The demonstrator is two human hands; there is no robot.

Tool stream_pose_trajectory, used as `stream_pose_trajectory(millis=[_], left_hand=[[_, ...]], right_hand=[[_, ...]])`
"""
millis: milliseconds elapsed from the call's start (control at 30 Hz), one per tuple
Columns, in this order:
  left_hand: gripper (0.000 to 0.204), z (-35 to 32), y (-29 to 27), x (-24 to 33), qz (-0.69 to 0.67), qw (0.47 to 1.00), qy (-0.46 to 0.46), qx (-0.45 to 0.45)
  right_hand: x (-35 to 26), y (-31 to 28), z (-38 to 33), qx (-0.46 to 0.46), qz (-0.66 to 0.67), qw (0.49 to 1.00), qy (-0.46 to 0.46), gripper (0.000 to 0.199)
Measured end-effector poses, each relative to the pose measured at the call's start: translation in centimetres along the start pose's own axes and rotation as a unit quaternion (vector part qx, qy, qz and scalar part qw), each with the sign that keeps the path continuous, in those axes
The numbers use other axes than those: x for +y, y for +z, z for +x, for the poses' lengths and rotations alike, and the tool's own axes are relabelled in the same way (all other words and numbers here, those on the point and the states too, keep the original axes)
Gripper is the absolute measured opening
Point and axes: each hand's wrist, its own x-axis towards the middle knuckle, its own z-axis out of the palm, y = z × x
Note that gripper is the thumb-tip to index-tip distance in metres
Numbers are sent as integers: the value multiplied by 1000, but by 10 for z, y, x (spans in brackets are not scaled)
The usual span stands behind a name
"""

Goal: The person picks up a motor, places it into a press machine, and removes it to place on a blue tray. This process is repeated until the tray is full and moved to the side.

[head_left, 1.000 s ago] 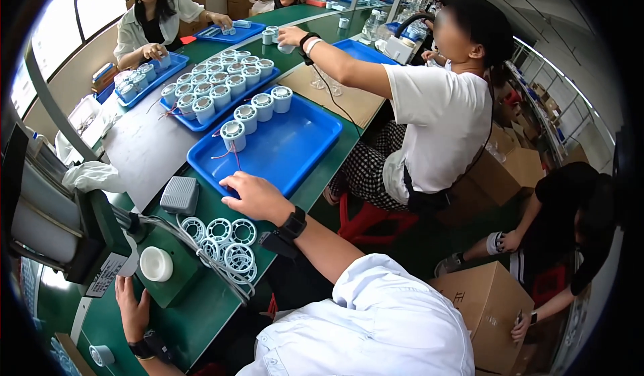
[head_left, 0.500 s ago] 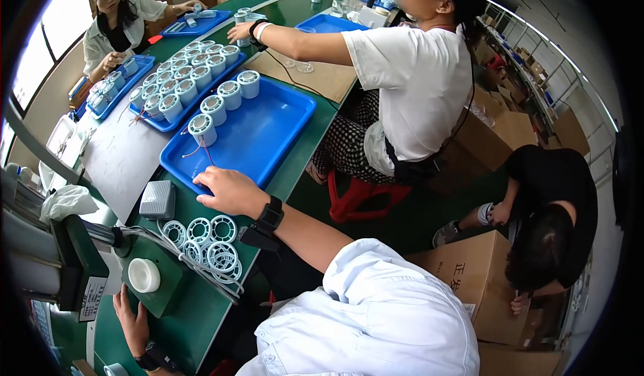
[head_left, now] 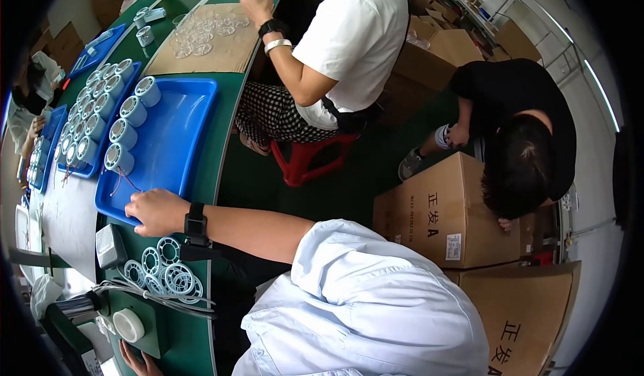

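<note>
Two hands belong to the person wearing the camera; the right hand [head_left: 153, 211], a black watch at its wrist, lies curled over the near edge of the blue tray [head_left: 176, 141], gripping its rim; the tray sits on the green bench, white cylindrical parts [head_left: 119, 157] lined along its far side; the left hand [head_left: 137, 360] shows only at the bottom edge beside a round white disc [head_left: 128, 325], its grip impossible to tell; pale ring-shaped grilles [head_left: 164, 275] lie just beside the wrist.
</note>
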Motion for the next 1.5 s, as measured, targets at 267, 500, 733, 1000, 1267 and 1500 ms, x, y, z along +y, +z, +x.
stream_pose_trajectory(millis=[267,500,733,1000,1267,1500], left_hand=[[54,0,3,0,37,999,-3,4],[55,2,7,-8,17,1000,8,7],[54,1,8,-6,35,999,18,9],[54,9,16,11,-8,1000,0,-12],[62,5,7,32,24,995,-92,4],[60,1,-2,50,59,991,-121,2]], right_hand=[[0,2,1,-5,-5,1000,-1,32],[2,2,2,0,1,1000,-8,31],[4,8,1,10,8,1000,-18,32],[8,-6,-10,13,-1,1000,-16,30],[-13,-30,-6,-18,-22,999,-24,33],[-14,-27,-4,-41,-11,997,-62,36]])
